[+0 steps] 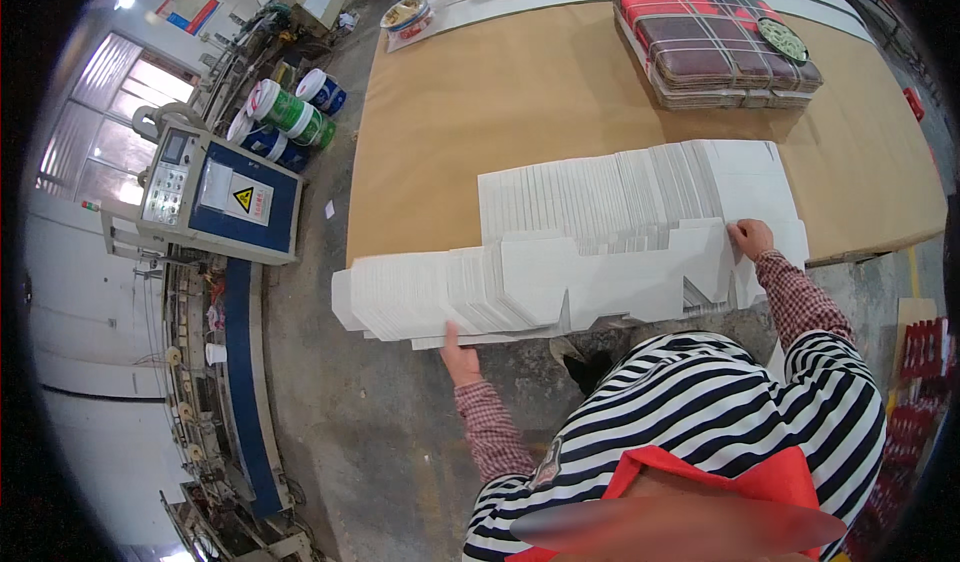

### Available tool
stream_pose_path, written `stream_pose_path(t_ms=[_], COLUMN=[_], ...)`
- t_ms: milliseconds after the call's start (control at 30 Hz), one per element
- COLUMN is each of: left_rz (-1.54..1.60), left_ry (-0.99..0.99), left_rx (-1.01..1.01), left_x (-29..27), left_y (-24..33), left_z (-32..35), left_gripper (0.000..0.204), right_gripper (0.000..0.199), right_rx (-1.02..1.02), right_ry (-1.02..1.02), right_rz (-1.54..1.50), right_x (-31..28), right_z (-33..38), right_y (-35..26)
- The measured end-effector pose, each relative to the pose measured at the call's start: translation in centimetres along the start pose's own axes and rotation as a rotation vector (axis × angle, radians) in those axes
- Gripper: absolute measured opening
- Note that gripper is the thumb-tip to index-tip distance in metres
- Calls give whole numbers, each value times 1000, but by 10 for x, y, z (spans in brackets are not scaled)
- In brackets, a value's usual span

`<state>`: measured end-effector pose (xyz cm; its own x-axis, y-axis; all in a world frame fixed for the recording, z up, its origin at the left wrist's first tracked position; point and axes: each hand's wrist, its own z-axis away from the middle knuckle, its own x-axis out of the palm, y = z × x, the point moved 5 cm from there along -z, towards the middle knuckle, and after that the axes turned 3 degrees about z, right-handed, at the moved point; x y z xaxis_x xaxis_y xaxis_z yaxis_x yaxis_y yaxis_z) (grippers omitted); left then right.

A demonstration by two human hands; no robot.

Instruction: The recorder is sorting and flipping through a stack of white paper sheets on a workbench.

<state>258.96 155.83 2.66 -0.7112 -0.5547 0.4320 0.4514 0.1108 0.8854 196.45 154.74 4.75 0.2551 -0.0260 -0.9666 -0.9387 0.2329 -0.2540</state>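
Observation:
Fanned-out white cardboard box blanks [610, 197] lie overlapping across the near side of the table, in a far row and a near row. The near row of blanks [420, 287] juts past the table's front edge on the left. At that row's near edge, my left hand [460, 360] grips the blanks, thumb on top and the other fingers partly hidden. Toward the right end, my right hand [750, 238] is closed at the edge of a blank, with its fingertips partly hidden. Slots and notched flaps show along the near edges.
The table [480, 92] is covered in brown paper. A strapped bundle [700, 42] of dark red printed card sits at the far right, with a small patterned dish [782, 40] on it. A bowl [405, 16] stands far left. Leftward are paint buckets [290, 112] and a blue-and-white machine [225, 192].

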Motion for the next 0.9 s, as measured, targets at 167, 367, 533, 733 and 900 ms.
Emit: stream_pose_path(t_ms=[167,367,533,733,900], left_rz=[-30,-329,29,-199,-350], left_ry=[58,71,30,140,48], left_rx=[-250,165,-178,-107,221], left_x=[-23,5,-3,-10,6], left_y=[-25,-4,-16,-19,-3], left_z=[-21,-5,-7,-16,-6], left_gripper=[47,48,46,48,48], right_gripper=[42,42,42,42,42], right_rx=[34,60,65,26,72], right_ry=[-77,-76,-64,-32,-40], right_rz=[13,1,6,4,3], right_x=[4,3,0,4,4], right_z=[-3,-1,-1,-2,-2], right_y=[-5,6,6,5,11])
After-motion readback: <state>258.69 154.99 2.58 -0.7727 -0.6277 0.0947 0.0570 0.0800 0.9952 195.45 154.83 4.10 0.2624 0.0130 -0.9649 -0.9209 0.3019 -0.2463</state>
